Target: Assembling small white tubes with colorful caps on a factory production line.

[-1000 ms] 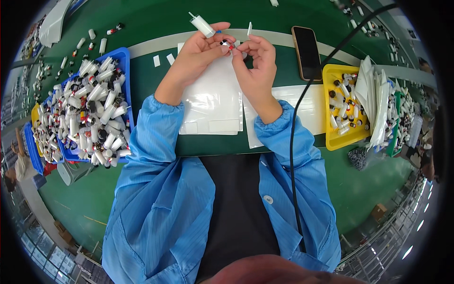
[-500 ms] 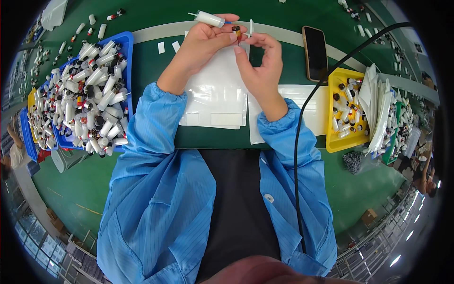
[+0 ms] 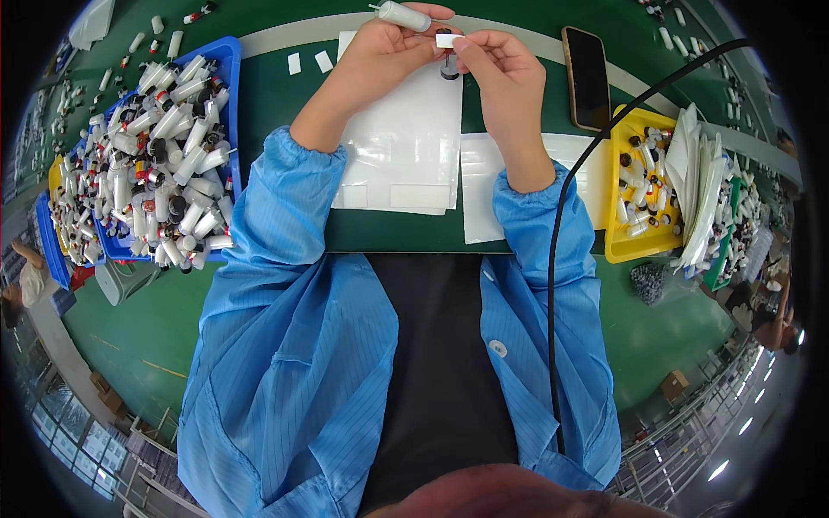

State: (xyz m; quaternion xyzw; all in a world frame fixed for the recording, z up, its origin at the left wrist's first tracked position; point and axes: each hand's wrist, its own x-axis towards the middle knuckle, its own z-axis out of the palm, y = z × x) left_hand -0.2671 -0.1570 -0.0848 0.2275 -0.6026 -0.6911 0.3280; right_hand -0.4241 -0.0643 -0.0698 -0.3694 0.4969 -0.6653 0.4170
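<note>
Left hand (image 3: 380, 59) and right hand (image 3: 511, 76) meet over the table (image 3: 281, 116) in the head view, the left closed around a white tube (image 3: 404, 16), the right pinching the end of a small white label (image 3: 446, 41). Between their fingertips, a dark-capped vial (image 3: 450, 66) shows beyond the label's lower edge; which hand carries it, I cannot tell. The step in hand looks like laying label against vial; the next move seems to call for steady alignment and light thumb pressure.

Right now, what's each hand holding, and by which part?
Right hand: a white slip, pinched at its right end. Left hand: a white bottle, by its body; grip on the small vial is unclear.
</note>
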